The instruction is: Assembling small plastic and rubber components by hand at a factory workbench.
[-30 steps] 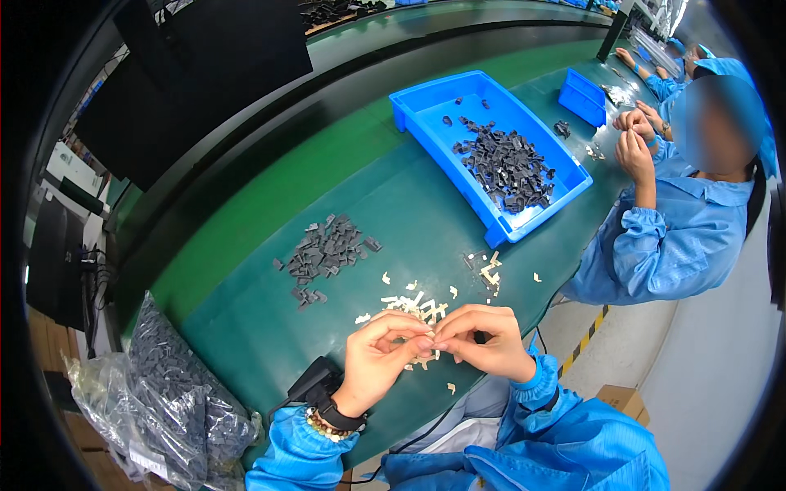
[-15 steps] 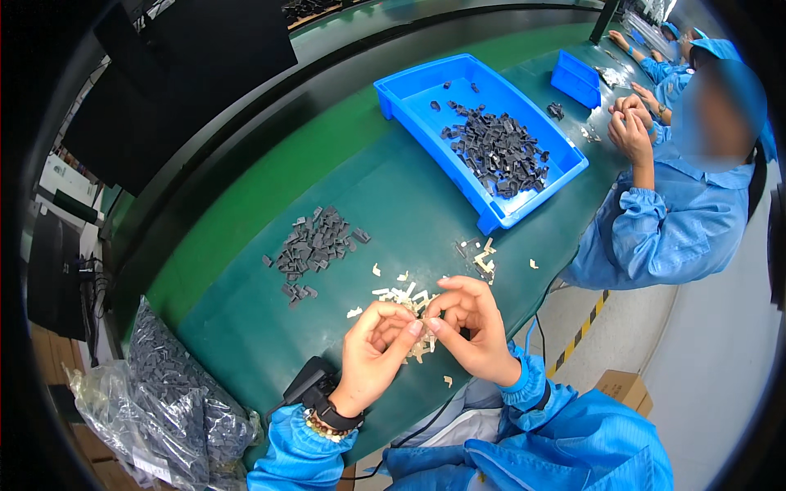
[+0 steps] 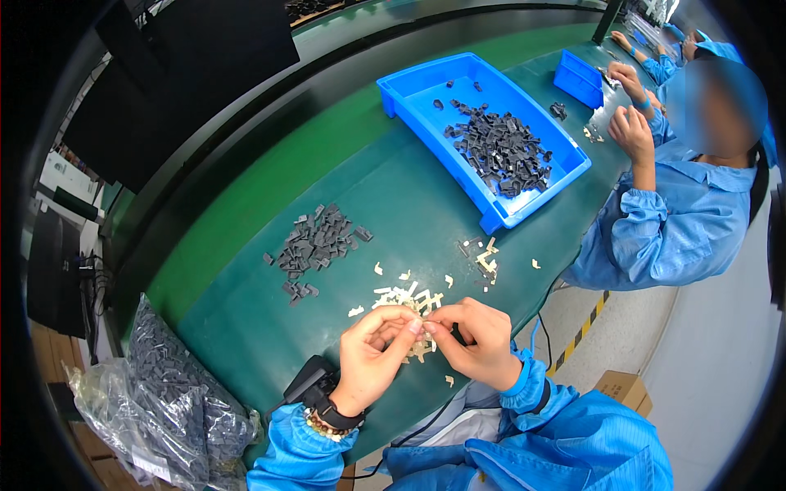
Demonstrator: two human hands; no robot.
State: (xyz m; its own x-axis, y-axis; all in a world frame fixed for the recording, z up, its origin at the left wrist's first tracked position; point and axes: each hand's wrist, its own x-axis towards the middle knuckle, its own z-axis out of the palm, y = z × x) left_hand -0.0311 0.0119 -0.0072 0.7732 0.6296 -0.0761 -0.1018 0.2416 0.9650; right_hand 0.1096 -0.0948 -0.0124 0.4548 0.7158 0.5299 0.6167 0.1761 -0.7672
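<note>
My left hand (image 3: 370,353) and my right hand (image 3: 481,342) meet fingertip to fingertip over a pile of small cream-coloured plastic pieces (image 3: 382,299). Both pinch at the same spot. Whatever lies between the fingertips is too small and too covered to make out. Left of the cream pile, small dark grey plastic parts (image 3: 318,239) lie heaped on the green table mat (image 3: 246,315). A few more cream strips (image 3: 487,260) are scattered to the right of the pile, with tiny dark bits beside them.
A blue tray (image 3: 442,170) holding many dark parts stands beyond my hands. Clear plastic bags of dark parts (image 3: 176,368) sit at the lower left, near a black device (image 3: 311,380). A co-worker (image 3: 655,233) sits at the right by a smaller blue bin (image 3: 578,79).
My right hand's raised fingers have curled down toward the pinch. A cream piece now shows just beyond them. The co-worker's hands have moved apart, one reaching toward the small bin.
</note>
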